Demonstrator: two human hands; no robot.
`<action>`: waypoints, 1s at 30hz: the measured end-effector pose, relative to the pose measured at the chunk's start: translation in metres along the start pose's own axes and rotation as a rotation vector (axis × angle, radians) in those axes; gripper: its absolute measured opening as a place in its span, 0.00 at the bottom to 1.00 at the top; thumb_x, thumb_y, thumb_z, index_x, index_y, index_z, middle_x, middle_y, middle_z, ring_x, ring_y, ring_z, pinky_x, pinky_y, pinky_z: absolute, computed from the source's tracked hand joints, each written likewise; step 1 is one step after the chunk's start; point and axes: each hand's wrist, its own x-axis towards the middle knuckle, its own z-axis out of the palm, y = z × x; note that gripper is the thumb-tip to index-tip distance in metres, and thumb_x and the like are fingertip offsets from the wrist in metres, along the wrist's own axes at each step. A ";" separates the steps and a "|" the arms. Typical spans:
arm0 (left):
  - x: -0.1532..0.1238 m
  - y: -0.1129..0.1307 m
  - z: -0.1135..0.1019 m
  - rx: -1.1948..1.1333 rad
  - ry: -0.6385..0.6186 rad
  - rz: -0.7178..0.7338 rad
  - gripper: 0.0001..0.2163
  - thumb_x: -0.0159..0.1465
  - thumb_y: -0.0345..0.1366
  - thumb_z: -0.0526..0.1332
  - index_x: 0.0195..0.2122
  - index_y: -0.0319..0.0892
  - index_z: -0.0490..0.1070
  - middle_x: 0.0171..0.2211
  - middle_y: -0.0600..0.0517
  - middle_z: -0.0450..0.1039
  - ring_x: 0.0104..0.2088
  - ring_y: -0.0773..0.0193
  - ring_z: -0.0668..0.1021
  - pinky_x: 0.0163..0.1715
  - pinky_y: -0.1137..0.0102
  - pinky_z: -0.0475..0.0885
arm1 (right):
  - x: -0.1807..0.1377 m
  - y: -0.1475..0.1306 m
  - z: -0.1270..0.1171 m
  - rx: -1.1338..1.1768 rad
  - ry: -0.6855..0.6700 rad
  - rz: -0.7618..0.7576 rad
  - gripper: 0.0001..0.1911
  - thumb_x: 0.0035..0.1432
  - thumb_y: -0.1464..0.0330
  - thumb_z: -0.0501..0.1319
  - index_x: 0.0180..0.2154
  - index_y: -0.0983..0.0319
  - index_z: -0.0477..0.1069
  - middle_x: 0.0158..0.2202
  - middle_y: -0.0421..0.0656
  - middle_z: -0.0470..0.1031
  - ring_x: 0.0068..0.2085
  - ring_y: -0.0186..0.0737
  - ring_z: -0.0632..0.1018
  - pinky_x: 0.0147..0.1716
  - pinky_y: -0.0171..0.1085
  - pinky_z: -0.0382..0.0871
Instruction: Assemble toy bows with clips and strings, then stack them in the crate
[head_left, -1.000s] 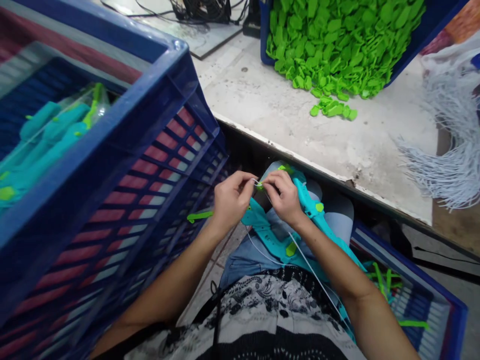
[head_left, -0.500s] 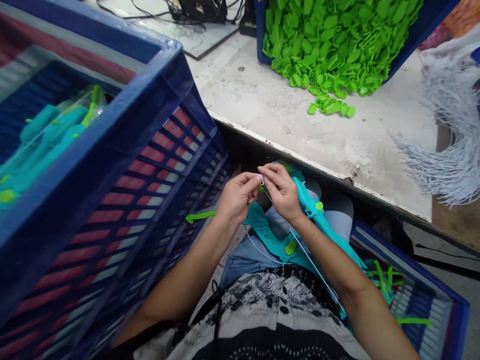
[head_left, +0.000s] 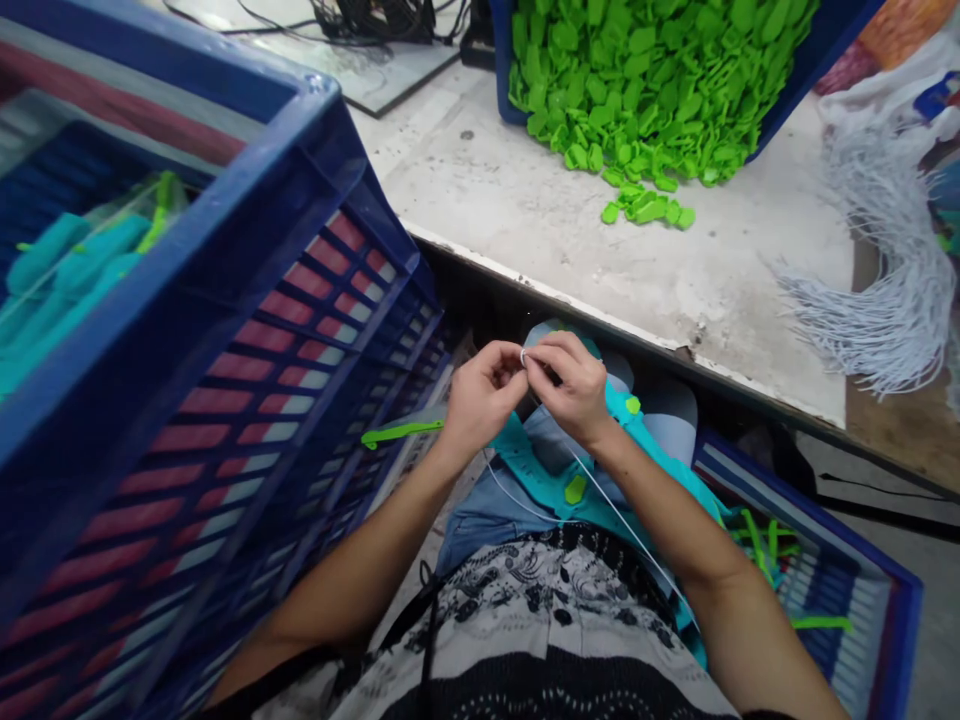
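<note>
Fingertip to fingertip above my lap, my left hand [head_left: 486, 395] and my right hand [head_left: 571, 385] both pinch a thin white cord [head_left: 611, 502]. A small loop of the cord shows between the fingertips. From there its strands run down across the lap and under my right forearm. Turquoise plastic pieces [head_left: 540, 478] with bright green hexagonal parts [head_left: 575, 489] lie over my thighs beneath the hands. A green strip [head_left: 401, 432] sticks out to the left of my left wrist. What lies inside the curled fingers is hidden.
A tall blue crate [head_left: 300, 260] with turquoise pieces [head_left: 71, 260] inside stands at left. On the white table [head_left: 480, 190], a tipped blue bin [head_left: 508, 100] spills green parts [head_left: 645, 90]; bundled white cords [head_left: 885, 310] hang at right. A lower blue crate [head_left: 885, 575] sits beside my right arm.
Both hands have shifted their pinch slightly, and the fingers are more curled around the cord loop. The whole view has moved a little, so surroundings appear further left.
</note>
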 end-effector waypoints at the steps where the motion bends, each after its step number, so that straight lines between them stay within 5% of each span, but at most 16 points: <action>1: -0.003 -0.003 0.001 0.072 0.020 0.034 0.08 0.54 0.37 0.62 0.33 0.40 0.75 0.25 0.55 0.72 0.24 0.69 0.68 0.25 0.74 0.62 | -0.004 -0.001 0.002 -0.002 0.021 0.017 0.08 0.63 0.69 0.56 0.33 0.60 0.73 0.34 0.44 0.73 0.37 0.38 0.75 0.38 0.39 0.72; 11: -0.022 -0.025 -0.006 0.468 -0.002 0.301 0.08 0.61 0.34 0.57 0.28 0.41 0.75 0.25 0.51 0.72 0.30 0.62 0.71 0.33 0.68 0.65 | -0.030 -0.003 0.001 0.112 -0.146 0.186 0.08 0.61 0.69 0.56 0.31 0.61 0.71 0.31 0.42 0.74 0.34 0.36 0.74 0.35 0.36 0.71; 23: -0.023 -0.025 -0.001 0.517 -0.039 0.192 0.08 0.60 0.38 0.60 0.27 0.43 0.74 0.21 0.54 0.71 0.28 0.63 0.71 0.30 0.69 0.64 | -0.044 0.005 -0.001 0.458 -0.079 0.530 0.08 0.57 0.65 0.60 0.29 0.62 0.70 0.30 0.40 0.72 0.30 0.32 0.74 0.29 0.33 0.70; 30: -0.025 -0.021 -0.003 0.465 -0.125 0.206 0.09 0.61 0.34 0.57 0.31 0.42 0.77 0.30 0.50 0.78 0.32 0.62 0.74 0.35 0.68 0.66 | -0.048 0.004 -0.003 0.490 -0.122 0.497 0.08 0.58 0.65 0.60 0.29 0.62 0.70 0.29 0.40 0.71 0.30 0.32 0.73 0.29 0.34 0.70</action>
